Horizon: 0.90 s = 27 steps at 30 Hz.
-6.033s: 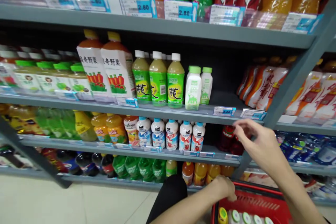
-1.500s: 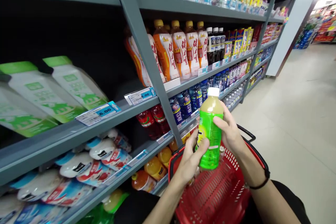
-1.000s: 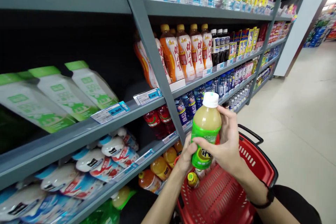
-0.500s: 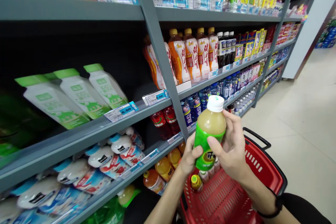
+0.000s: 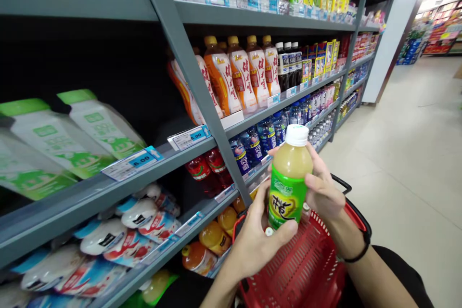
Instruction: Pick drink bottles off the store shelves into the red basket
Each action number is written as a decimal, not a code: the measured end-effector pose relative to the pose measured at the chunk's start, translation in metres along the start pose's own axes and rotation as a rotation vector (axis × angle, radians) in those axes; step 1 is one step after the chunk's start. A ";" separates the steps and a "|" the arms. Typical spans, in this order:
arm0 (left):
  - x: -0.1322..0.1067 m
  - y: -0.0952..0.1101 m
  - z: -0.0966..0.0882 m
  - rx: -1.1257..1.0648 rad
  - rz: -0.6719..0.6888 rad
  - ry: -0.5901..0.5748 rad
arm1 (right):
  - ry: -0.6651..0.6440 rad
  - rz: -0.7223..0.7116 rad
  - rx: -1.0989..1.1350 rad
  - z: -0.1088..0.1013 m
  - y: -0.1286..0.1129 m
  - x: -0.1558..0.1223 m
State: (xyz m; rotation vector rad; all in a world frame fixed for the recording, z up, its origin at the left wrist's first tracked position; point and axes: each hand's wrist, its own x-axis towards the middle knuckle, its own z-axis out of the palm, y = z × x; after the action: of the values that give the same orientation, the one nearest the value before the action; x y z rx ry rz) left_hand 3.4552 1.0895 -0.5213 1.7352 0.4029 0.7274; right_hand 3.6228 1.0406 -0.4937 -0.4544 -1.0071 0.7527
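A juice bottle (image 5: 288, 180) with a white cap, pale yellow-green liquid and a bright green label is held nearly upright between both hands. My left hand (image 5: 258, 231) is wrapped round its lower left side, with the thumb across the bottom of the label. My right hand (image 5: 323, 185) grips the right side, its thumb at the label's upper edge and the other fingers behind. Beneath the bottle stands a red shopping basket (image 5: 301, 269) with a black handle. Small bottle caps show inside it, partly hidden by my hands and the bottle.
Grey shelving (image 5: 195, 72) runs along the left and away ahead. It carries white bottles with green caps (image 5: 104, 125), orange-labelled bottles (image 5: 249, 74), blue-labelled bottles (image 5: 249, 144) and white-and-blue bottles (image 5: 144, 214). Pale floor tiles (image 5: 407, 154) extend on the right.
The bottle has been turned, so its label's yellow emblem and lettering now face me. My left thumb has moved lower on it and my right thumb to the side. The view has shifted to the right.
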 end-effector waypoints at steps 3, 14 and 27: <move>0.002 -0.001 -0.001 0.000 -0.034 0.002 | 0.029 0.046 0.030 -0.001 -0.004 0.003; 0.013 -0.005 0.017 0.522 -0.015 0.413 | 0.272 -0.051 -0.603 0.013 0.009 0.004; 0.006 0.015 0.000 0.475 0.168 -0.031 | 0.099 0.031 -0.216 0.018 0.003 -0.006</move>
State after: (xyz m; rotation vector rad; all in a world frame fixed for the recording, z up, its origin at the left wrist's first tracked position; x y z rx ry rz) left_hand 3.4578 1.0891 -0.5057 2.2459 0.4354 0.7645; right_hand 3.6038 1.0383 -0.4913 -0.6892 -0.9946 0.6456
